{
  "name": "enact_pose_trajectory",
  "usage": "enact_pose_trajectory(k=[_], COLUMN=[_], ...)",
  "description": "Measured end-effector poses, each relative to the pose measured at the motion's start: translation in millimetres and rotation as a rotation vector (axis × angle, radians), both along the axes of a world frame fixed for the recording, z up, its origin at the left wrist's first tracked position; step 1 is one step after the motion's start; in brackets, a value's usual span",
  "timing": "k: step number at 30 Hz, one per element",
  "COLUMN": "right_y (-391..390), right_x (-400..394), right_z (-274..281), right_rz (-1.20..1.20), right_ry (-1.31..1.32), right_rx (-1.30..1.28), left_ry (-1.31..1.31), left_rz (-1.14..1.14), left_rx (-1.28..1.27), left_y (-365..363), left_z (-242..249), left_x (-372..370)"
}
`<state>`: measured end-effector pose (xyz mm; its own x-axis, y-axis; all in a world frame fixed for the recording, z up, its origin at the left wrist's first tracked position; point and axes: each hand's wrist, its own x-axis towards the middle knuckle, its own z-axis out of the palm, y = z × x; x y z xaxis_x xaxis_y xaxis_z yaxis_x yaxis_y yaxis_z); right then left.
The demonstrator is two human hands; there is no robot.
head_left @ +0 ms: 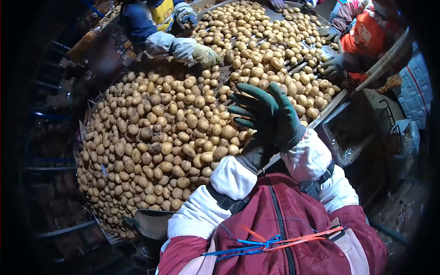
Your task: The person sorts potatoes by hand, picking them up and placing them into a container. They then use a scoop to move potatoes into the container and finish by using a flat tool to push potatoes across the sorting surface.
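Both my hands wear dark green work gloves and are raised close together over the near edge of a large heap of potatoes (160, 137). My left hand (252, 112) and my right hand (288, 114) overlap, so which fingers belong to which is hard to tell. Spread green fingers point left and up, and no potato shows in them. White sleeve covers (233, 178) reach up to both wrists. The potatoes nearest the gloves lie just beyond and to the left of them.
Across the heap a co-worker's gloved hand (206, 56) touches potatoes. Another co-worker's gloves (332, 64) rest at the right edge. A wooden rail (327, 109) borders the potatoes. Plastic bags (341, 146) hang at the right. A scoop-like object (153, 222) sits at the lower left.
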<state>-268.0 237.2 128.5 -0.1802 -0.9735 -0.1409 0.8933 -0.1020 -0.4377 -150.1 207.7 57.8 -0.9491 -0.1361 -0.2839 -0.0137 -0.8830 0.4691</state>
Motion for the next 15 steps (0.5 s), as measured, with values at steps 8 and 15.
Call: enact_pose_trajectory(k=[8, 15], right_y=[12, 9], right_x=[-15, -23], right_z=[-46, -76], right_rz=[-0.202, -0.045], right_ry=[0.837, 1.188], right_rx=[0.338, 0.276], left_ry=[0.025, -0.077], left_rz=[-0.253, -0.674], left_rx=[-0.248, -0.924], left_y=[3, -8], left_z=[-3, -31], left_x=[17, -9])
